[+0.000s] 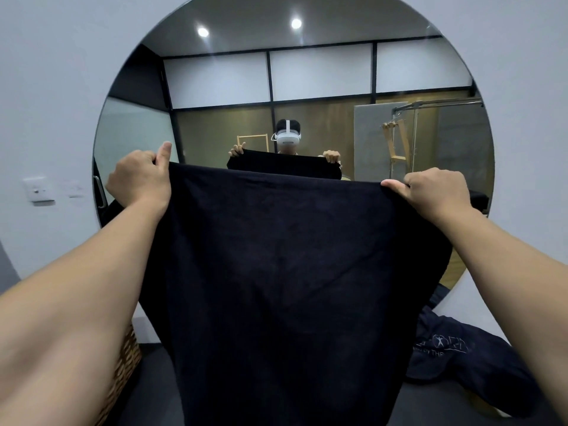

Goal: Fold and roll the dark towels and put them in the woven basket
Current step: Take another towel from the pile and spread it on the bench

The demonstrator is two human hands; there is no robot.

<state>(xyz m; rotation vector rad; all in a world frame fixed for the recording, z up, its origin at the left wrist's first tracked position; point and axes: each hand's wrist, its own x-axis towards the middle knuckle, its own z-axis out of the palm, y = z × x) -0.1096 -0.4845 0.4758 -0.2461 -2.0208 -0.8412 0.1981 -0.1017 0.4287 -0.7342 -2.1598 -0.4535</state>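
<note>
The woven basket [124,367] stands at about 8 o'clock, mostly hidden behind the left forearm, so what is inside it cannot be seen. The dark towel [276,287] hangs in the middle of the view in front of the round mirror [307,87], its long axis running from 12 to 6 o'clock and its top edge stretched level from 10 to 2 o'clock. The left hand [140,176] pinches the top left corner and the right hand [436,192] pinches the top right corner, while a second dark towel [467,361] with pale print lies crumpled at about 4 o'clock.
</note>
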